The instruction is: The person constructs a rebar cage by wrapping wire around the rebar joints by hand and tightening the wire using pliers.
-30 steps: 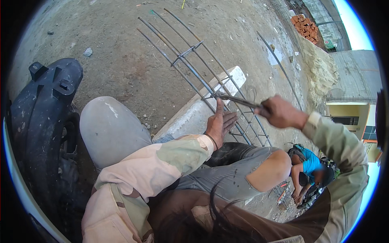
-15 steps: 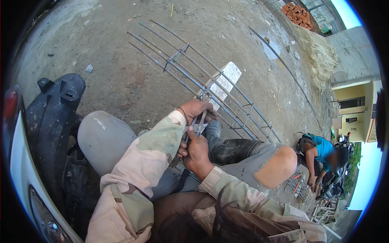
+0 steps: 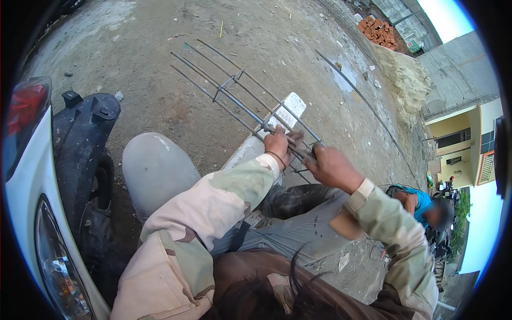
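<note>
A cage of steel rebar (image 3: 226,92), held together by square stirrups, slants across in front of me. It rests over a pale block (image 3: 292,109). My right hand (image 3: 335,168) is closed on the handle end of metal pincers (image 3: 295,142). Their head lies against the cage near a stirrup joint. My left hand (image 3: 279,147) curls round the pincers close to that joint, its fingers partly blurred. Any wire at the joint is too small to make out.
To my left stand a white vehicle body part with a lamp (image 3: 53,266) and a black plastic part (image 3: 85,128). A loose bar (image 3: 362,96) lies beyond the cage. A co-worker in a blue top (image 3: 418,201) crouches at right. Bricks (image 3: 377,32) are stacked far off.
My right hand has swung up and right, from below the left hand to beside the cage. The pincers have turned from upright to lying along the bars. My view has shifted slightly.
</note>
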### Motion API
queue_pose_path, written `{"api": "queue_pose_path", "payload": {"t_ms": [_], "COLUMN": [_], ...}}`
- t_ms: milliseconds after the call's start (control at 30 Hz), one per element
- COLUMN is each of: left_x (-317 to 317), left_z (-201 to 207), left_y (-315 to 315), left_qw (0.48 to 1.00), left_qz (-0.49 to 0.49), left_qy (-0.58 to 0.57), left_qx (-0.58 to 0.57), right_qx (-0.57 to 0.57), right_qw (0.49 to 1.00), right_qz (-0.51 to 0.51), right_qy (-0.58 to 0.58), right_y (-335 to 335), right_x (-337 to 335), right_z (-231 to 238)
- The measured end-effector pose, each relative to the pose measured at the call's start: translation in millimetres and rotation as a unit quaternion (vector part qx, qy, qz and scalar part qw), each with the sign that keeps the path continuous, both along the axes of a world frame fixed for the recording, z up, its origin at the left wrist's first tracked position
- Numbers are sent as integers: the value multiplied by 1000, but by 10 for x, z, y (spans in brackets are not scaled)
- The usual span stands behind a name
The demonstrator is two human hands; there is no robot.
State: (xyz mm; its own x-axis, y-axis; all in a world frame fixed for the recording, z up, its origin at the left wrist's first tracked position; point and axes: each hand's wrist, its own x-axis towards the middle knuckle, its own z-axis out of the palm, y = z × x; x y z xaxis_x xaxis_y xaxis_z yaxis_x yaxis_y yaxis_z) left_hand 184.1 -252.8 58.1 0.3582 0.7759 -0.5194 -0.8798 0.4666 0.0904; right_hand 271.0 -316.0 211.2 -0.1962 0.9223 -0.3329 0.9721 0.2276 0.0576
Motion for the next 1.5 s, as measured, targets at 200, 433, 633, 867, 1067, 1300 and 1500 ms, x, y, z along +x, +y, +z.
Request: {"api": "queue_pose_path", "payload": {"t_ms": [200,433,633,867,1067,1300,1500], "left_x": [-236,-853,-639,-260,46,182,345], "left_z": [400,30,29,-370,-437,-264,-358], "left_y": [-142,-83,100,-98,236,326,550], "left_qw": [988,887,482,975,968,992,993], "left_qz": [-34,-293,-469,-122,-132,-69,-29], "left_qy": [132,345,596,164,207,-47,-108], "left_qx": [-69,95,438,85,-53,-93,-45], "right_qx": [-3,-366,-324,-309,-331,-297,228], "right_qw": [982,815,872,891,898,952,869], "right_qz": [162,-382,-322,-298,-244,-77,412], "right_qy": [-102,236,174,148,156,-2,-151], "right_y": [555,541,589,631,488,501,388], "right_x": [-169,-150,-49,0,26,-46,-2], "right_z": [385,417,390,347,210,441,548]}}
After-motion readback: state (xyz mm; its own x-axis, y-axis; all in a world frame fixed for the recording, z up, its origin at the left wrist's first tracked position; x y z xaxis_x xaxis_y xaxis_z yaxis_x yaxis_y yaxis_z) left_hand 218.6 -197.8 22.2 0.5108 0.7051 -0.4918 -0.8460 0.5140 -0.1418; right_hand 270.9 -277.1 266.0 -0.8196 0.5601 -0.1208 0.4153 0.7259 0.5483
